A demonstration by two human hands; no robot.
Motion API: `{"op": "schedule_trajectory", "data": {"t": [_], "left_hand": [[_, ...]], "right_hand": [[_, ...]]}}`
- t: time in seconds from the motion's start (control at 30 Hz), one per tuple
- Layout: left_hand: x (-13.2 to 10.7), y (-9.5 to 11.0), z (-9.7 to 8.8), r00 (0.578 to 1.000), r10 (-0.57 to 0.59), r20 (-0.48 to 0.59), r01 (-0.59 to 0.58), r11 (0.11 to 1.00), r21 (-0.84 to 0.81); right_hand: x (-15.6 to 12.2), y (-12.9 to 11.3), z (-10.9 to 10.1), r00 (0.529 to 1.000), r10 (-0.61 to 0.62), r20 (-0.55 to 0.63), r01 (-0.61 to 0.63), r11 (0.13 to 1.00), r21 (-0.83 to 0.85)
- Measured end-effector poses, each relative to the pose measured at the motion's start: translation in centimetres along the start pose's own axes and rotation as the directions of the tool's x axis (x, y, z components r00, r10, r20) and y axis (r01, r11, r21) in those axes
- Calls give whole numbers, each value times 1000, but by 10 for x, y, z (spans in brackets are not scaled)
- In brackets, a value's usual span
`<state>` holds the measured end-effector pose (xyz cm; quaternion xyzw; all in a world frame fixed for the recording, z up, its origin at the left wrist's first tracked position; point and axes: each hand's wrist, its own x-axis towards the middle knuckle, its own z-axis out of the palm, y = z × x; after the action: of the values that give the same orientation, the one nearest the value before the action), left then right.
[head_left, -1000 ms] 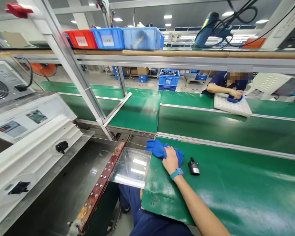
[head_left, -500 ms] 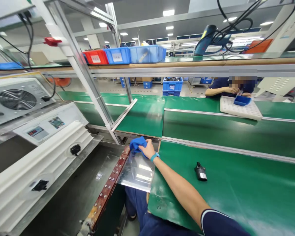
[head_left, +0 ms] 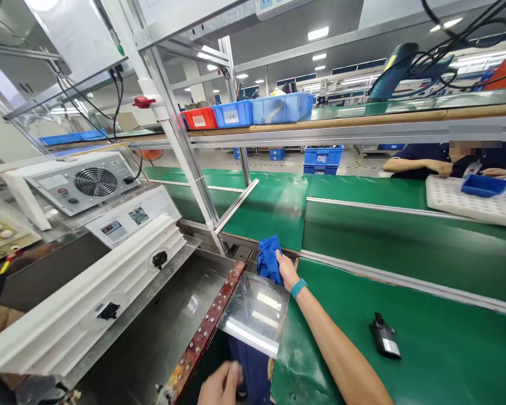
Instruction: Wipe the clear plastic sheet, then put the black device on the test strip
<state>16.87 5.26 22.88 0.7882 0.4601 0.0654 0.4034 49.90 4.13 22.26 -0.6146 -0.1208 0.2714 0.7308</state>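
A crumpled blue cloth (head_left: 270, 261) is gripped in my right hand (head_left: 287, 270), which wears a teal wristband. The cloth hangs at the far edge of a clear plastic sheet (head_left: 253, 309). That sheet bridges the brown studded rail (head_left: 211, 320) and the green work surface (head_left: 341, 360). My left hand (head_left: 221, 383) is at the bottom edge, near the rail's front end. It is blurred and partly cut off, so its finger position is unclear. A small black plastic part (head_left: 385, 336) with a pale label lies on the green surface, right of my forearm.
To the left stand a metal trough (head_left: 152, 337), a ribbed white cover (head_left: 109, 304) with black knobs, and a machine with a fan (head_left: 96, 181). Blue bins (head_left: 278, 109) sit on the overhead shelf. Across the line, a person (head_left: 436, 163) works by a white perforated tray (head_left: 447, 197).
My left hand has come into view at the bottom. The view has swung left, shifting everything rightward. The blue cloth, still in my right hand, now hangs more upright.
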Motion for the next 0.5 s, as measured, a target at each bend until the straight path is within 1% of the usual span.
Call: {"op": "schedule_trajectory", "data": {"t": [0.07, 0.1, 0.13, 0.17, 0.2, 0.23, 0.27, 0.33, 0.4, 0.43, 0.47, 0.5], "left_hand": [[39, 49, -4, 989, 138, -55, -145, 979, -140], [61, 75, -4, 971, 217, -99, -235, 942, -238], [83, 100, -3, 959, 232, -162, -272, 914, -303], [105, 122, -1, 950, 245, -192, -299, 890, -344], [126, 141, 3, 945, 245, -216, -312, 870, -381], [145, 155, 9, 945, 241, -221, -315, 855, -413], [161, 165, 16, 945, 247, -213, -319, 840, -440], [184, 173, 29, 936, 293, -193, -350, 831, -432], [198, 170, 38, 912, 361, -193, -408, 846, -344], [203, 166, 39, 901, 387, -197, -431, 855, -290], [206, 161, 39, 894, 395, -210, -439, 864, -245], [209, 156, 37, 896, 377, -234, -426, 878, -218]], "right_hand": [[-4, -5, -2, 997, 9, 76, -12, 999, 40], [-6, -8, -4, 993, 9, 116, -15, 998, 53], [-7, -9, -7, 988, 8, 152, -17, 998, 57], [-8, -10, -10, 984, 9, 180, -19, 999, 51], [-8, -10, -13, 980, 11, 200, -20, 999, 40], [-7, -10, -15, 975, 14, 220, -22, 999, 30], [-6, -9, -17, 970, 18, 241, -24, 999, 23], [-3, -7, -18, 959, 22, 284, -25, 1000, 8], [0, -4, -19, 950, 15, 313, -2, 999, -44], [2, -4, -19, 947, 8, 322, 24, 995, -97], [4, -3, -21, 945, 0, 328, 57, 985, -164], [5, -4, -24, 944, -6, 331, 88, 968, -236]]}}
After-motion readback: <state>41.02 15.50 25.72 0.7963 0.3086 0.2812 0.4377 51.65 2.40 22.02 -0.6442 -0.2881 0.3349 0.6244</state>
